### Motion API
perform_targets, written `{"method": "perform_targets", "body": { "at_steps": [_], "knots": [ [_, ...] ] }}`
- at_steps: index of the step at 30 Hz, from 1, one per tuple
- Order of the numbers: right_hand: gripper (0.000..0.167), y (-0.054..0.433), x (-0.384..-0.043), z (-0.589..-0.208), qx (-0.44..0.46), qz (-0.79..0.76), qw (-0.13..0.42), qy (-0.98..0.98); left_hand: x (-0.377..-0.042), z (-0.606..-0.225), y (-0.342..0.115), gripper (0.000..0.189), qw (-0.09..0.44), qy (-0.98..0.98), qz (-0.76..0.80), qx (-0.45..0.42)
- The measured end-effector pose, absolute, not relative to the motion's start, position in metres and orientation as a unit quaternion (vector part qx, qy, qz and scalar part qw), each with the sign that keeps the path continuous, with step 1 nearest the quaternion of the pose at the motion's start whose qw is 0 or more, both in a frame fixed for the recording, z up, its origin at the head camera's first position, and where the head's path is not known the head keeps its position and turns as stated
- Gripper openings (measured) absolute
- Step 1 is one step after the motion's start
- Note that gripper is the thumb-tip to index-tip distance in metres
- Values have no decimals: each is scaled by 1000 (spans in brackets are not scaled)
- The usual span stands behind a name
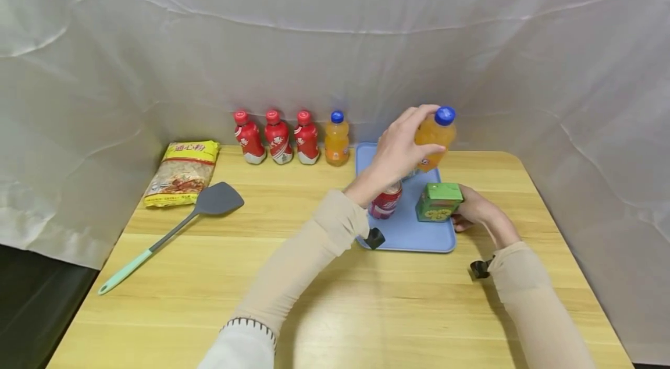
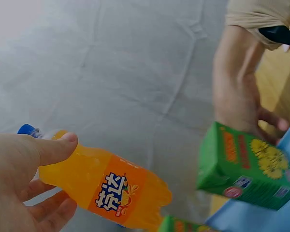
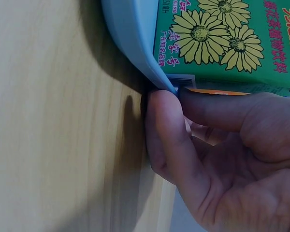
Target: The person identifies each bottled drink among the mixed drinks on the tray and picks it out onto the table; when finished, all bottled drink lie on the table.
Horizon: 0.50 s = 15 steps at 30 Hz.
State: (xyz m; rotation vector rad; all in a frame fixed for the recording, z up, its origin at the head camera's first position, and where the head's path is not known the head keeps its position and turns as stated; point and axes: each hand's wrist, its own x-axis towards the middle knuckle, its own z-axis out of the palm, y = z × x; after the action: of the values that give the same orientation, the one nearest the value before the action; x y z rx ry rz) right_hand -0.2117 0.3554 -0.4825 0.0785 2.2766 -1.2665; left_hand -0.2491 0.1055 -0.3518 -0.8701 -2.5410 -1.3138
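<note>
My left hand grips an orange soda bottle with a blue cap, tilted above the far right part of a blue tray. Thumb and fingers wrap its upper half in the left wrist view. At the tray's right edge, my right hand pinches the rim between thumb and curled fingers, as the right wrist view shows. Beside it on the tray stands a green drink carton with yellow flowers. A dark red can is on the tray under my left wrist, partly covered by it.
Along the back stand several red bottles and another orange soda bottle. A yellow food packet lies at the left, with a grey-headed spatula in front. A grey curtain encloses the table.
</note>
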Motion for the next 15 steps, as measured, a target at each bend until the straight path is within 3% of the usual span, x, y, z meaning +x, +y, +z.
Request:
{"method": "perform_targets", "body": {
  "at_steps": [7, 15],
  "knots": [
    [60, 354, -209, -478, 32, -468, 266, 842, -248, -342, 60, 65, 102, -834, -469, -271],
    [59, 352, -210, -478, 30, -460, 271, 845, -254, -360, -8, 64, 120, -846, -471, -219]
  ]
}}
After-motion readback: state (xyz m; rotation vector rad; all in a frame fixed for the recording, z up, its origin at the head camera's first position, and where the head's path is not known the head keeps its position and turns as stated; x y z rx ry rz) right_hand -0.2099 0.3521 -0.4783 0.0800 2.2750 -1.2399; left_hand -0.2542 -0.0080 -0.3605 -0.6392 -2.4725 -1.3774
